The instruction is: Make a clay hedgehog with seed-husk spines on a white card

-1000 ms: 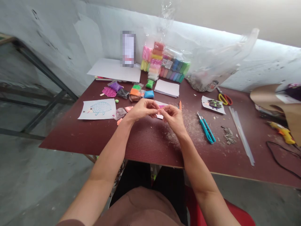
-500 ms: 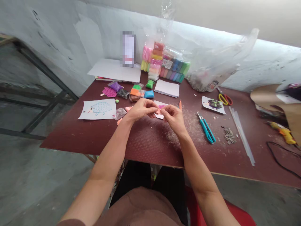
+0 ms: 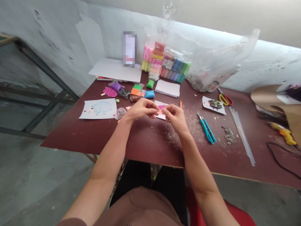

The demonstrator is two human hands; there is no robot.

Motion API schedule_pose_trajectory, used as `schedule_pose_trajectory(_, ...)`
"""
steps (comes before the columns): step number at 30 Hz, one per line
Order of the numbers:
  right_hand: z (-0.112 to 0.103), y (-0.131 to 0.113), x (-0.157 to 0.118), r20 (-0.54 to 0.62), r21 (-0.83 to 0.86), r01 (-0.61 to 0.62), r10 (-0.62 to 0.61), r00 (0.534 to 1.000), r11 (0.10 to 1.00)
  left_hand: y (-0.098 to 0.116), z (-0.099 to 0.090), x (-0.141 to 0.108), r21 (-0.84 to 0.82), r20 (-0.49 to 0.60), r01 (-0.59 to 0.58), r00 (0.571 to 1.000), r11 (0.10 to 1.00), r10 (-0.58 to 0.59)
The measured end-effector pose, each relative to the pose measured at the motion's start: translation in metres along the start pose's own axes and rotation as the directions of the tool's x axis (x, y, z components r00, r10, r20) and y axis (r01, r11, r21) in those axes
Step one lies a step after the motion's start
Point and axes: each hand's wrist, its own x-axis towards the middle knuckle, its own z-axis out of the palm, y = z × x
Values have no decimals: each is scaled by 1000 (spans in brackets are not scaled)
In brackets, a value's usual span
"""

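The left hand (image 3: 142, 110) and right hand (image 3: 175, 118) are curling inward with fingertips nearly meeting, and whether they are gripping anything cannot be told. Just beyond and between them, a pink-marked paper card (image 3: 160, 110) is lying on the maroon bench (image 3: 150, 147).

Soft, even light fills the scene, brightest along a pale, nearly blown-out band of the wall (image 3: 265, 55), with white glare on the plastic bag (image 3: 218, 59) and only faint shadows on the table (image 3: 150, 150). The left hand (image 3: 142, 110) and right hand (image 3: 176, 118) show no clear motion blur, though fine detail looks slightly soft. Wide-angle distortion bends the metal frame (image 3: 44, 69) and table edges toward the sides, and a pixelated patch (image 3: 129, 49) obscures one upright object.
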Motion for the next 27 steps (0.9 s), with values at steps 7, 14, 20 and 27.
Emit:
schedule_pose_trajectory(7, -1, -2, 0, 0, -26, 3, -3, 1000, 1000, 1, 0, 1, 66, 9, 13, 1000, 998, -14)
schedule_pose_trajectory(14, 1, 4, 1, 42, -24, -31, 32, 999, 999, -1, 3, 2, 109, -6, -3, 1000, 994, 3)
schedule_pose_trajectory(20, -1, 2, 0, 37, -30, -25, 26, 999, 999, -2, 3, 2, 123, -8, 22, 1000, 992, -22)
schedule_pose_trajectory(27, -1, 2, 0, 15, -31, -9, 10, 1000, 999, -2, 7, 1, 145, 16, 13, 1000, 989, -16)
